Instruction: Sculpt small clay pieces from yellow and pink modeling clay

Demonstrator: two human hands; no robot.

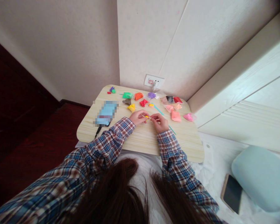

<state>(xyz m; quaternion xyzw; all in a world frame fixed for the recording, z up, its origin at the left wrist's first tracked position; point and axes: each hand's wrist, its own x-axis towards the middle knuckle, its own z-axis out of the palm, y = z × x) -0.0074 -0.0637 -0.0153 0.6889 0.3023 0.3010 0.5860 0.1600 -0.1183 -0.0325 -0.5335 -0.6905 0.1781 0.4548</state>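
Note:
Over the middle of the small table, my left hand [139, 117] pinches a small yellow piece of modelling clay [147, 117]. My right hand [159, 122] is closed right beside it, fingertips pressed together at a pale bit at the piece's right end; what exactly they grip is too small to make out. Just beyond my hands lie a yellow clay packet [131, 108], a red clay packet [143, 102] and a small yellow-and-pink clay piece [151, 105]. One turquoise stick [157, 109] lies behind my right hand, and another thin turquoise stick [172, 129] shows to its right.
More clay packets, green [127, 95], orange [138, 96], purple [151, 95] and salmon [175, 116], lie across the wooden table [140, 138]. A blurred-out phone-like screen [106, 112] is at left. A wall socket [154, 81] holds a plug. A dark phone [232, 193] rests beside a pale blue cushion [262, 175].

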